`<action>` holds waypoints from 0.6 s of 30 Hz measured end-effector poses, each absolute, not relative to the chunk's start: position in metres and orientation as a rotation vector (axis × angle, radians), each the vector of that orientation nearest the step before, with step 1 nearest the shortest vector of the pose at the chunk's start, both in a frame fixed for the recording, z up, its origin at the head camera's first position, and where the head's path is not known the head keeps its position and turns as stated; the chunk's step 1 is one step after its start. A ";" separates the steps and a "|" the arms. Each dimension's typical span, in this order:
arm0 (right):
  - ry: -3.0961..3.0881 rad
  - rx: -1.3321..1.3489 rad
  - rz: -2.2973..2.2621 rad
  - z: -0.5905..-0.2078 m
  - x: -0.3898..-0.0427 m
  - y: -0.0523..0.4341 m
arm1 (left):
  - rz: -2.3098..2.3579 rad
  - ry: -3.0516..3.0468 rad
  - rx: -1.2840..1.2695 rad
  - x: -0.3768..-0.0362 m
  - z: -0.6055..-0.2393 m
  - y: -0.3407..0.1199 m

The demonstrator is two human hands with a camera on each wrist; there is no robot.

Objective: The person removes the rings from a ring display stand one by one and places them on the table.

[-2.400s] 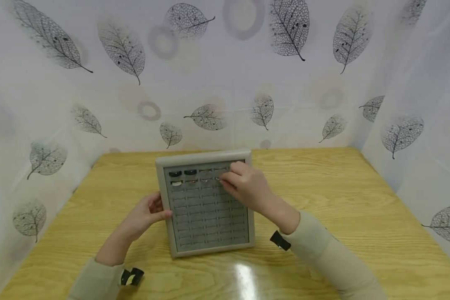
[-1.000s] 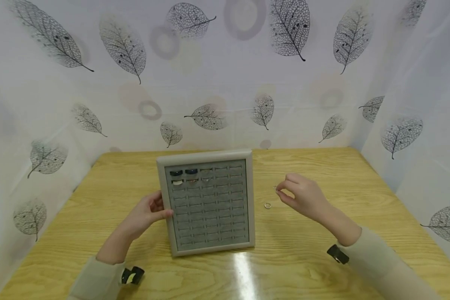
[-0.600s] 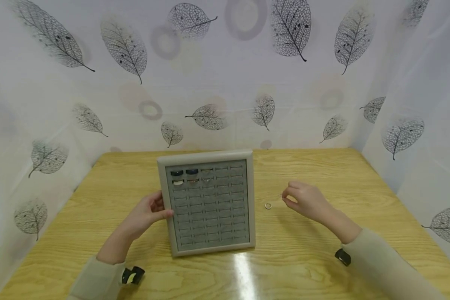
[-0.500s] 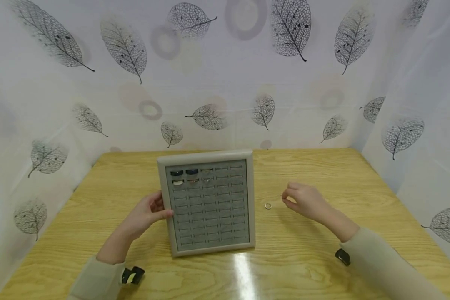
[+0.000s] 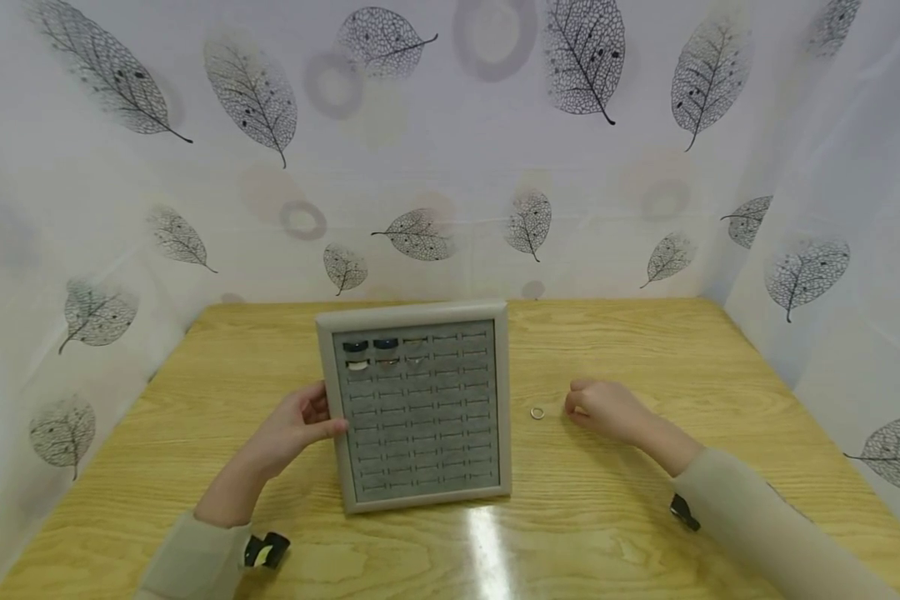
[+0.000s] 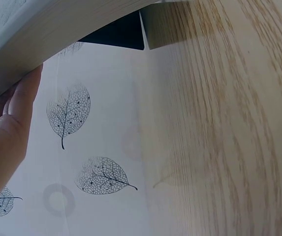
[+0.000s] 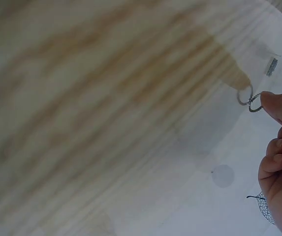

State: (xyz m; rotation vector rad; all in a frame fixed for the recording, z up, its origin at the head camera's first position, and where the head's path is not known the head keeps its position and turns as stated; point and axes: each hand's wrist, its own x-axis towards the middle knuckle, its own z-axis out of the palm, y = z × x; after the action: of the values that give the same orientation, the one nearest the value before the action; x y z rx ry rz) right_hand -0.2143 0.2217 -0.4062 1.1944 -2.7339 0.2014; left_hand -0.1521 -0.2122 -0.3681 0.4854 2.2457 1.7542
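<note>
A ring display board [image 5: 420, 408] with a pale frame and grey slotted lining stands tilted on the table. My left hand [image 5: 292, 429] grips its left edge, thumb on the front and fingers behind. Several rings sit in the two top rows at the left, among them a dark blue ring [image 5: 386, 343] and a white ring [image 5: 357, 365]. My right hand [image 5: 607, 411] is low over the table, right of the board. In the right wrist view its thumb and finger pinch a thin ring [image 7: 255, 109] close to the tabletop. A silver ring [image 5: 537, 413] lies between board and hand.
Behind the board, the left wrist view shows a black support leg [image 6: 121, 34]. The wooden table [image 5: 607, 533] ends at a white leaf-print cloth [image 5: 465, 167] along the back and sides.
My right hand has left the board's second row, moved right with a ring in its fingertips and come down to the table. The fourth slot there is now bare. The left hand stays put.
</note>
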 end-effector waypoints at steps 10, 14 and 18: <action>-2.764 1.218 0.204 -0.408 -0.220 0.227 | 1.766 2.235 0.490 -0.152 -0.368 -0.213; -2.785 1.211 0.199 -0.407 -0.220 0.227 | 1.762 2.234 0.484 -0.152 -0.368 -0.213; -2.800 1.192 0.194 -0.408 -0.221 0.227 | 1.760 2.236 0.484 -0.152 -0.368 -0.213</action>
State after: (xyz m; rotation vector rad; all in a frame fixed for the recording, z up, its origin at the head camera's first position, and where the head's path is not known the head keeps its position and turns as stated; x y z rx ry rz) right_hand -0.2206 0.2270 -0.4084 1.1918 -2.8001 0.1938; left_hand -0.1524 -0.2126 -0.3677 0.4840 2.2364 1.7604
